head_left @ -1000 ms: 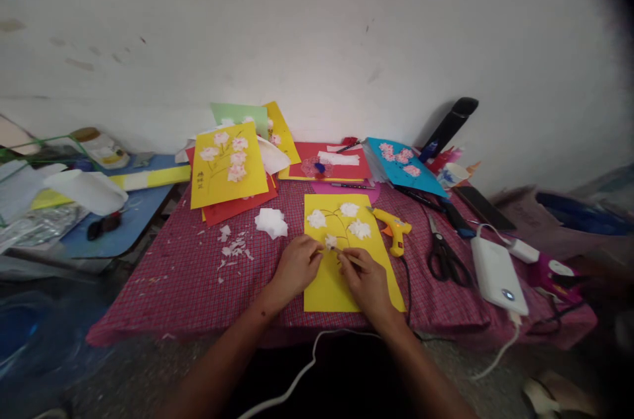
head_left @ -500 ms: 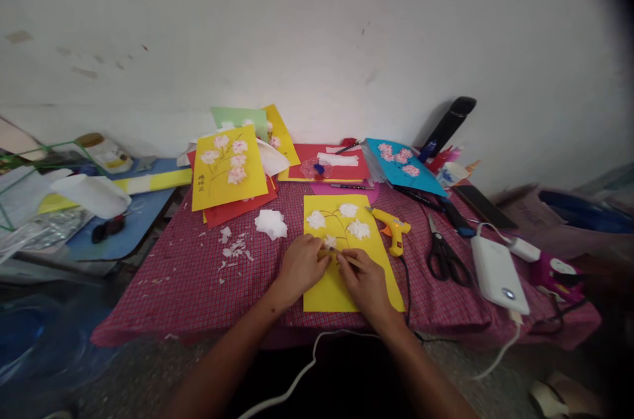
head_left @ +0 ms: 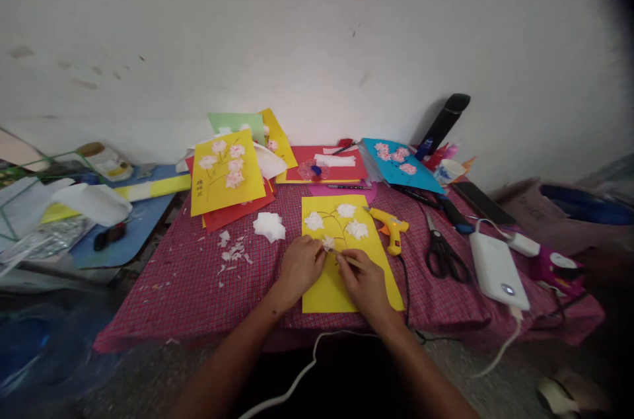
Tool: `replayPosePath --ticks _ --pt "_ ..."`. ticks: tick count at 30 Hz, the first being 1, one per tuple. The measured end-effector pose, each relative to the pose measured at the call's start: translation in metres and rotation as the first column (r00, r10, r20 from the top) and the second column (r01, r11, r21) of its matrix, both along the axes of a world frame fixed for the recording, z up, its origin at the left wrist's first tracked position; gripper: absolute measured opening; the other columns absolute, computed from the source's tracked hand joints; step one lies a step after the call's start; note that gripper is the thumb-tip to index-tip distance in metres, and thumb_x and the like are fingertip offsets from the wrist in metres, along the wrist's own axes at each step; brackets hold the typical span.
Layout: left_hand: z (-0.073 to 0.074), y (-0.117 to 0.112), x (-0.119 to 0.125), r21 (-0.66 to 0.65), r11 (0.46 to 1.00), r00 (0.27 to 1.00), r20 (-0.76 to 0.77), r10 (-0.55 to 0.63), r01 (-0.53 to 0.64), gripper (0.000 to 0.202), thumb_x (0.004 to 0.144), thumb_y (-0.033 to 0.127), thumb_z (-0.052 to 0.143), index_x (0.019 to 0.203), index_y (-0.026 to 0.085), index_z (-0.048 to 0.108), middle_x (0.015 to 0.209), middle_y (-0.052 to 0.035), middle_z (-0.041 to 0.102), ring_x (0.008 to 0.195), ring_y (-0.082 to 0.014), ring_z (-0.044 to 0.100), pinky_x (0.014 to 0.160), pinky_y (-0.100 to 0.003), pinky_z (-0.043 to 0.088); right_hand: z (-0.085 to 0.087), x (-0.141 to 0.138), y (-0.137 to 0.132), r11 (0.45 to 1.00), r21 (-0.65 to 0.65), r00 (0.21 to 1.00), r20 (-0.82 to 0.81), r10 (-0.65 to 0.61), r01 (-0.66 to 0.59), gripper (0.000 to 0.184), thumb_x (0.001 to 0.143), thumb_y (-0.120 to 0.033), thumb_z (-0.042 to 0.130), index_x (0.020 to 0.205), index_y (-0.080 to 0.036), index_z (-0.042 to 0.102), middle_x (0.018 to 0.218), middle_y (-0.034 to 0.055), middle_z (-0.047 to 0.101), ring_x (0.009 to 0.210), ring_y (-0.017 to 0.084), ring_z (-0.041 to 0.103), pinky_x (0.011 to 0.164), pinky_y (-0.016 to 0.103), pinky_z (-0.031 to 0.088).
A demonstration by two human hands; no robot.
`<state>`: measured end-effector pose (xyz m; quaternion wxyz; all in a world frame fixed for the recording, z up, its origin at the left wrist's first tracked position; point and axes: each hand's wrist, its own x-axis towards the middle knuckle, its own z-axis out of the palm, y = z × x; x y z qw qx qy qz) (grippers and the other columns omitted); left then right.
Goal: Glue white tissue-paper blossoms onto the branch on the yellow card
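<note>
A yellow card (head_left: 341, 287) lies on the red checked tablecloth (head_left: 198, 287) right before me, with drawn branches and three white paper flowers (head_left: 356, 229) near its top. My left hand (head_left: 301, 265) is closed, its fingertips pinching at a small white paper flower (head_left: 328, 242) on the card. My right hand (head_left: 364, 279) is closed on a thin wooden stick (head_left: 341, 255) whose tip points at that same flower.
A yellow glue gun (head_left: 391, 228) lies at the card's right edge, then black scissors (head_left: 440, 254) and a white power bank (head_left: 496, 269). White paper squares (head_left: 270, 226) and scraps (head_left: 232, 250) lie left. Finished cards, yellow (head_left: 225, 171) and blue (head_left: 401, 164), lean by the wall.
Both hands stay at the small flower with only slight shifts; the left fingertips have moved a little closer to it. The view has tilted slightly.
</note>
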<state>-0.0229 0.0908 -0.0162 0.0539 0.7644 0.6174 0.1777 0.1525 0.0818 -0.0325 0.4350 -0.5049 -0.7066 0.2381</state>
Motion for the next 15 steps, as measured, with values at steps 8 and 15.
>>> replayPosePath --ticks 8,15 --pt "0.0015 -0.0028 0.0015 -0.006 1.000 0.995 0.093 0.029 -0.029 0.012 0.093 0.024 0.056 0.100 0.019 0.064 0.094 -0.0057 0.068 0.091 -0.0216 0.061 0.083 -0.033 0.046 0.0007 -0.0009 0.0019 0.999 0.038 1.000 0.006 -0.004 0.003 0.017 0.095 -0.033 0.056 0.098 -0.021 0.067 0.085 0.0041 0.074 0.071 0.019 0.072 0.066 0.029 0.057" --pt "0.0031 -0.0027 0.0014 -0.034 0.999 0.999 0.047 -0.028 0.030 0.019 0.098 0.024 0.049 0.106 0.023 0.067 0.094 -0.0048 0.066 0.090 -0.0199 0.061 0.081 -0.030 0.046 0.0004 -0.0014 0.0028 0.999 0.047 1.000 0.030 -0.005 0.004 0.017 0.095 -0.033 0.055 0.097 -0.021 0.067 0.086 0.0042 0.075 0.073 0.019 0.072 0.068 0.029 0.056"
